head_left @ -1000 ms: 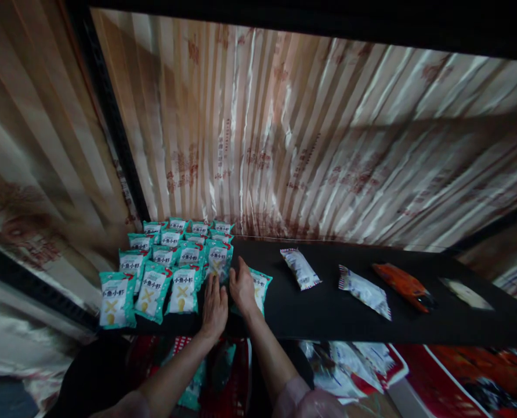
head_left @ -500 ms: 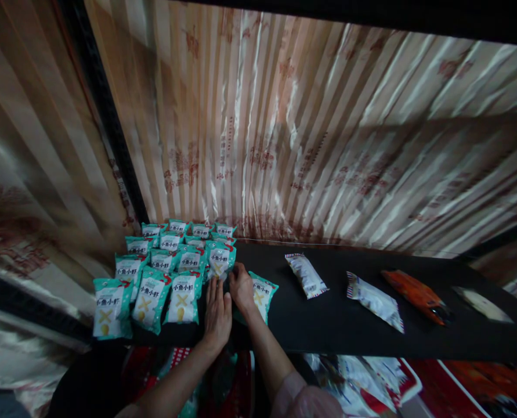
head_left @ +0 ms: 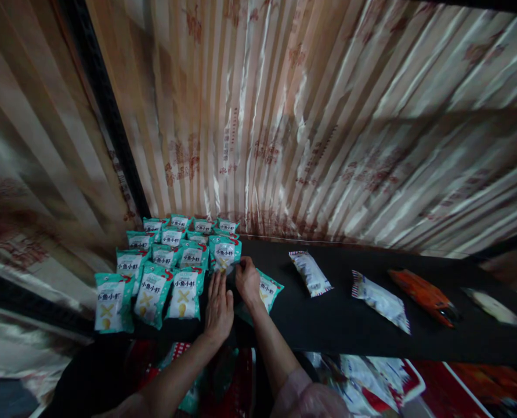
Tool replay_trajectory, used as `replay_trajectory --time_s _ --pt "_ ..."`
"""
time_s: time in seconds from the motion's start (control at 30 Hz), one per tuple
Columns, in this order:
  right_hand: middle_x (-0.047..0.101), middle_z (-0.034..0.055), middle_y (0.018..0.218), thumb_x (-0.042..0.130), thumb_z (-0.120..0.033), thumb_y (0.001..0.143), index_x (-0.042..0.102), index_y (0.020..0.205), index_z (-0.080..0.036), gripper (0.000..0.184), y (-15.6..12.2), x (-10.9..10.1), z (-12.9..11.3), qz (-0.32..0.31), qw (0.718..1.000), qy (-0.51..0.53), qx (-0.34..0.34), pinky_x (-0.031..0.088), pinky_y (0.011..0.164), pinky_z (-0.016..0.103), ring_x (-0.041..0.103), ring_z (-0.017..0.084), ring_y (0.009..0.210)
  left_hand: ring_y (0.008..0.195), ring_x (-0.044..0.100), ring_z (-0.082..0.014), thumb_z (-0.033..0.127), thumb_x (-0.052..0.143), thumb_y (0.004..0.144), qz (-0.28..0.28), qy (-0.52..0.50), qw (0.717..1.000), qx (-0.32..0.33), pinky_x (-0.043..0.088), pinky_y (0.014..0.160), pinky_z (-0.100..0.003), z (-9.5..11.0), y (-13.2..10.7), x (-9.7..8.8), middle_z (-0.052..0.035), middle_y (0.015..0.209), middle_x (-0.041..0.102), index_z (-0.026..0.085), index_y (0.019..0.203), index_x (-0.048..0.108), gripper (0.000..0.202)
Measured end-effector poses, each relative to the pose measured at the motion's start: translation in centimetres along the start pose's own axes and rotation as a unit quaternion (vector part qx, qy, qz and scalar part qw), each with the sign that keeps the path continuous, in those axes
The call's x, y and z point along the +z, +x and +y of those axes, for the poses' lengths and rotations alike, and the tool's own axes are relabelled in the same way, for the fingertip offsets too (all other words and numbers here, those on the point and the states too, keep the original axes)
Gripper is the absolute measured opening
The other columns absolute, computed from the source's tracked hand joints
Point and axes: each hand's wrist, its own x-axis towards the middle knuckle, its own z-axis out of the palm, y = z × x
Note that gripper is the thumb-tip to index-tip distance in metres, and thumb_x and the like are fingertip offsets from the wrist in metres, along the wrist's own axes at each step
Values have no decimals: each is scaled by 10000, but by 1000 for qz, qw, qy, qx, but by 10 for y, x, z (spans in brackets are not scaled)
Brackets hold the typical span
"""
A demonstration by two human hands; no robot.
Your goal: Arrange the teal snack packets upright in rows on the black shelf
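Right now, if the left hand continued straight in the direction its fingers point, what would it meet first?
Most likely the teal-and-white snack bag directly ahead of the left hand; they overlap at the bag's lower edge in this view, though actual contact is unclear.

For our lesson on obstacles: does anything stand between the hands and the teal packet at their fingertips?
Nothing visible does. The left hand reaches the packet at its lower edge; the right hand is at its lower right corner. A separate pack lies to their right.
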Motion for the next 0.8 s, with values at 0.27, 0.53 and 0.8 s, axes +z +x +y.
replay_trajectory --time_s 0.27,0.53,0.8 --pt "670 83 826 377 -226 809 563 953 -148 248 3 -6 0 22 1000 3 -8 435 674 276 625 199 733 1377 242 -212 236 273 899 -8 2 1000 4 257 1129 -422 5 4 4 -138 1458 343 91 1329 415 476" --pt "665 67 812 384 -220 807 561 952 -153 239 0 2 2 2 1000 6 3 421 654 263 615 183 704 1375 248 -212 237 299 895 6 9 1000 19 263 1127 -420 -4 2 5 -137 1455 348 108 1322 418 462" --pt "677 78 837 393 -203 813 570 954 -150 232 0 10 1 -23 1000 -6 5 419 665 259 623 185 734 1405 128 -213 99 278 855 55 48 994 80 236 1132 -456 -10 3 7 -135 1510 222 103 1405 272 550"
